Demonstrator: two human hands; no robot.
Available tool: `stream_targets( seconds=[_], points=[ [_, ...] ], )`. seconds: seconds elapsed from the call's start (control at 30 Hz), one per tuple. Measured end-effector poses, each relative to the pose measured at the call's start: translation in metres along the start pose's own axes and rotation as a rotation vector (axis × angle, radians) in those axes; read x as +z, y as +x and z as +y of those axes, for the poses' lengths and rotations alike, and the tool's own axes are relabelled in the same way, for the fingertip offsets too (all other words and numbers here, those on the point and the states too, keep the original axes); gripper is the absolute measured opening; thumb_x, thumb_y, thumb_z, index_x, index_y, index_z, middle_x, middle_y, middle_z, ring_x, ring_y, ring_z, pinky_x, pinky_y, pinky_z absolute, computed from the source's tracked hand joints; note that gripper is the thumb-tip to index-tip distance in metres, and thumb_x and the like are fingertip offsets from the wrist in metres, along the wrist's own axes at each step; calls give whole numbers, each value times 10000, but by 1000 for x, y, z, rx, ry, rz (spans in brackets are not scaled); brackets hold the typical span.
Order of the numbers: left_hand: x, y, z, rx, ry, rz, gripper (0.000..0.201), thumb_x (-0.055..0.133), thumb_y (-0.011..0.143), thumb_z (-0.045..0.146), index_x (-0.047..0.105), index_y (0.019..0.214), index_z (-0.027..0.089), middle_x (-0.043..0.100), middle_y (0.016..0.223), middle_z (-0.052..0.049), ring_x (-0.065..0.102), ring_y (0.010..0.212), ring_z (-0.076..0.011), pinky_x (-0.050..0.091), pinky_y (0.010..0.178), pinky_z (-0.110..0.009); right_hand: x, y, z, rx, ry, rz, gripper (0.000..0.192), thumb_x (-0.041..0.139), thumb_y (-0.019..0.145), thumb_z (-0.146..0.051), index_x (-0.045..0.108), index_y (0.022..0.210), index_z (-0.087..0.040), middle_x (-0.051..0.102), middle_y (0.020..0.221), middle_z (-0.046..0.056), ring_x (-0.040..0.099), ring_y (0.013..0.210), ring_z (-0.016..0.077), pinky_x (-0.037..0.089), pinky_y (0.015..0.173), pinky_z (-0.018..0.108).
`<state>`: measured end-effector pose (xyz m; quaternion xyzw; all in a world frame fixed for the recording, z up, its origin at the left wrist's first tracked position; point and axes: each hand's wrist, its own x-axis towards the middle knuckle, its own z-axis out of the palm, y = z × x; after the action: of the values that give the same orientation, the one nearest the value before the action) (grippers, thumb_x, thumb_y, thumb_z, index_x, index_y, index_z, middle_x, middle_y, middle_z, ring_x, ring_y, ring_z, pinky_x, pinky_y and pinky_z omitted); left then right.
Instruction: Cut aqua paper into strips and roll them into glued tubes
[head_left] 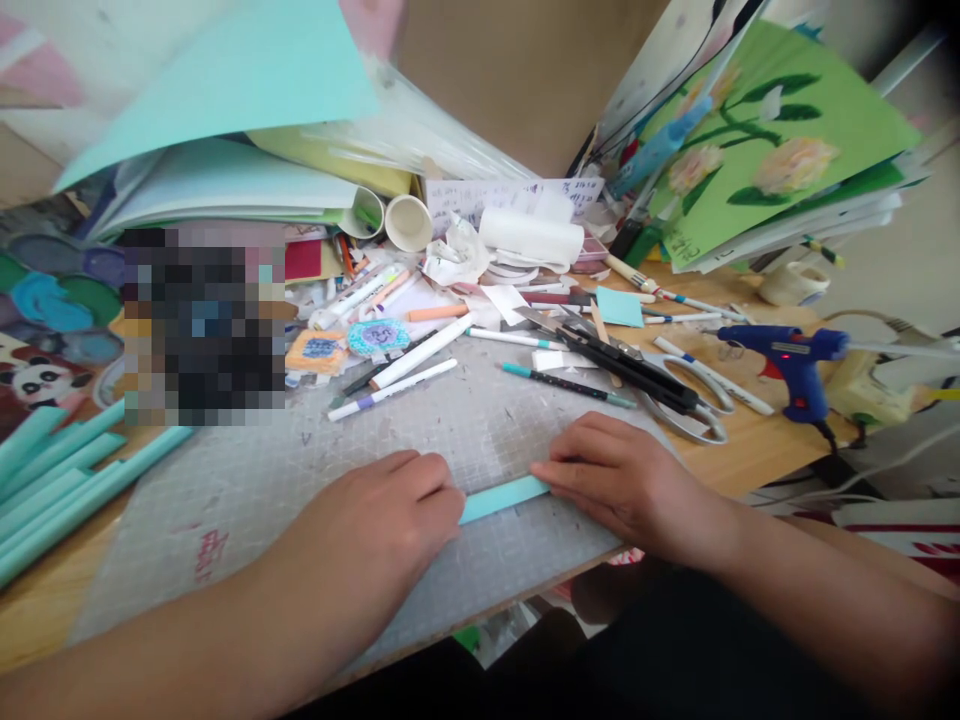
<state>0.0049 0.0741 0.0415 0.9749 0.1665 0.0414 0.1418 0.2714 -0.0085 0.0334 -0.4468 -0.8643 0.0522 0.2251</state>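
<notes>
Between my two hands lies a narrow turquoise paper strip (504,498), near the front edge of the grey cutting mat (285,500). My left hand (409,505) is closed over the strip's left end, with its fingers curled and partly hidden. At the other end, my right hand (622,480) pinches the strip between thumb and fingers. Only the middle stretch of the strip shows. Beyond my right hand rest a black utility knife (630,370) and scissors with grey handles (694,405). A dark pencil (566,385) lies just past the strip.
Several turquoise paper rolls or strips (67,490) lie at the left. A blue glue gun (795,360) with a lit red light stands at the right. Markers (394,388), crumpled tissue (456,250) and a paper cup (409,222) crowd the back. A blurred-out dark patch covers the left middle.
</notes>
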Motion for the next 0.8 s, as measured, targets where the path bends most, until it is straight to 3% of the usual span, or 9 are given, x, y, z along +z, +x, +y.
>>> stream_targets(
  seconds=[0.23, 0.37, 0.57, 0.8],
  points=[
    [3, 0, 0, -24, 40, -17, 228, 393, 984, 221, 608, 909, 202, 571, 901, -33, 511, 762, -194, 403, 660, -320, 2, 1, 3, 9, -12, -16, 200, 538, 945, -181, 678, 1086, -199, 642, 900, 65, 523, 786, 177, 449, 660, 312],
    [-2, 1, 4, -34, 43, -53, 223, 404, 968, 206, 625, 937, 201, 586, 903, -44, 528, 780, -206, 421, 665, -324, 2, -3, 2, -14, -51, -29, 329, 470, 960, -149, 620, 1234, -251, 610, 928, 65, 516, 809, 183, 456, 698, 340],
    [-4, 4, 3, 2, 8, -79, 366, 459, 906, 103, 557, 1237, 224, 593, 975, -56, 539, 817, -220, 426, 674, -319, -2, -4, -2, -54, -96, -91, 335, 453, 966, -171, 621, 1248, -238, 592, 950, 90, 523, 859, 215, 477, 733, 384],
    [-9, 9, 6, -28, -56, -125, 301, 409, 928, 148, 626, 1127, 209, 581, 933, -58, 535, 778, -205, 420, 652, -305, -3, 4, -8, -77, -88, -94, 295, 454, 960, -147, 639, 1189, -155, 629, 1002, 118, 548, 976, 234, 498, 846, 410]
  ],
)
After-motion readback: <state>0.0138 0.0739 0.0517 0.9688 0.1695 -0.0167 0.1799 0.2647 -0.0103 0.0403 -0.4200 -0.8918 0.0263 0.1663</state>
